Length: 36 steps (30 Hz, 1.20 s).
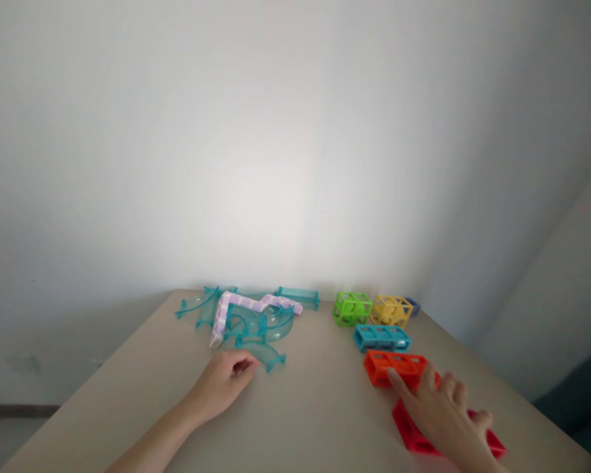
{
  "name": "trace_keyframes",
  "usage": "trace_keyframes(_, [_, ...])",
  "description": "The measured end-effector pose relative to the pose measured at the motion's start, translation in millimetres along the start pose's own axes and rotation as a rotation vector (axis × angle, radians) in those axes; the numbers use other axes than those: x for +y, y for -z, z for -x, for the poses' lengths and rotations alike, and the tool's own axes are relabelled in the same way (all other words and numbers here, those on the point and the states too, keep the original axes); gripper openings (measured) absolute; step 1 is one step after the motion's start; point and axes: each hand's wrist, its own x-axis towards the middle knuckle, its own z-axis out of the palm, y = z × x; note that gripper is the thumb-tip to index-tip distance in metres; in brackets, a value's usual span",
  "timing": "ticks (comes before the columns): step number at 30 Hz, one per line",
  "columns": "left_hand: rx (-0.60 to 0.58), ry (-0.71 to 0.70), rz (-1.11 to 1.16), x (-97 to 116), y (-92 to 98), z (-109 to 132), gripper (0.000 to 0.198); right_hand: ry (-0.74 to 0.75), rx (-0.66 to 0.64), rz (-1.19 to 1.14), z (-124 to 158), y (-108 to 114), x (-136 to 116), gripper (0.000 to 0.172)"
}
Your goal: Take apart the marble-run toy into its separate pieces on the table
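My left hand (228, 379) rests on the table with its fingers curled closed, and nothing shows in them. Its fingertips are beside the nearest of several clear teal curved track pieces (262, 353). A lilac-and-white jointed snake toy (243, 301) lies bent across those pieces. On the right, my right hand (438, 404) reaches over a red openwork block (414, 433), fingers apart. Its thumb and forefinger are at the front and right end of an orange openwork block (394, 366); whether they press on it is unclear. The hand hides part of both blocks.
Beyond the orange block lies a blue openwork block (381, 338). Farther back stand a green block (352, 309), a yellow one (391, 311) and a dark blue one (414, 307). A wall (276, 164) rises behind the table (320, 407). Dark fabric (578, 397) shows at the right.
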Motion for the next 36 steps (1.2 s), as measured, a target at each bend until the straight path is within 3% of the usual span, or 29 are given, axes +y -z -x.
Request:
trace_keyframes(5, [0.016, 0.020, 0.052, -4.3, -2.4, 0.0, 0.020, -0.114, -0.033, 0.047, -7.0, 16.2, -32.8, 0.071])
trace_keyframes(13, [0.007, 0.022, 0.043, -4.3, -2.6, 0.3, 0.021, 0.053, -0.133, 0.166, -10.7, 26.5, -19.4, 0.050])
trace_keyframes(17, [-0.005, 0.006, 0.049, -4.1, -1.6, 0.1, 0.023, 0.118, -0.079, 0.172, -6.1, 23.1, -12.5, 0.052])
trace_keyframes(20, [0.000, -0.001, 0.050, -4.4, -1.2, 0.0, 0.023, 0.114, -0.012, 0.116, -3.0, 19.2, -10.1, 0.061])
trace_keyframes(23, [0.009, -0.005, 0.056, -4.0, -1.4, 0.4, 0.023, 0.076, 0.062, 0.047, 0.1, 25.9, -18.7, 0.058])
trace_keyframes(26, [0.018, 0.007, 0.065, -2.6, -1.8, 0.4, 0.023, 0.057, 0.184, -0.088, 9.1, 43.5, -51.4, 0.052])
trace_keyframes(28, [0.039, 0.011, 0.065, -1.3, -1.3, -0.2, 0.024, 0.170, 0.249, -0.244, 19.4, 52.2, -87.1, 0.055])
trace_keyframes(30, [0.080, 0.013, 0.063, -0.5, 0.1, -1.2, 0.024, 0.362, 0.209, -0.393, 29.2, 52.2, -127.9, 0.053])
trace_keyframes(33, [0.163, 0.030, 0.053, -1.8, 4.1, -3.4, 0.023, 0.520, 0.063, -0.543, 31.6, 38.3, -182.8, 0.054])
trace_keyframes(36, [0.264, 0.077, 0.037, -7.4, 9.1, -6.6, 0.022, 0.512, 0.010, -0.588, 16.1, 24.0, -217.8, 0.066])
